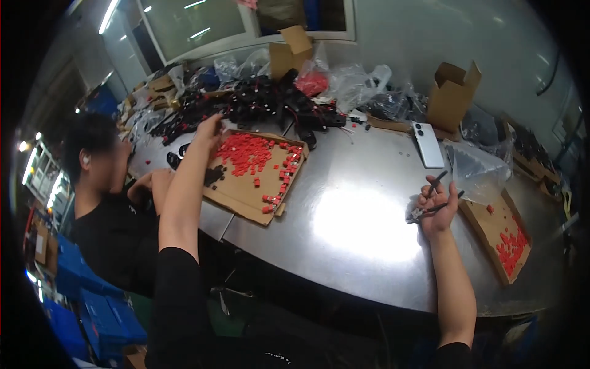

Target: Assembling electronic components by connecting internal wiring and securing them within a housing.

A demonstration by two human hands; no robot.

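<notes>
Black cable piece [437, 195] sits clamped in right hand [437, 212], wrist resting on steel counter [344, 227], forearm straight up from lower edge. Left hand [211, 130] stretched far fwd, fingers together over red caps [249, 154] on cardboard sheet [243, 194]; can't tell if it's pinching anything.

Ceiling tubes at the upper left light my bench dimly. Glare whitens the steel table [362, 227] at centre (edges bend, corners black).

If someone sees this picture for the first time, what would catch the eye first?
Probably the heap of small red parts on the cardboard sheet left of centre, where the left hand reaches. Next, the bright glare on the steel table, and the right hand holding thin black pieces near a white phone.
</notes>
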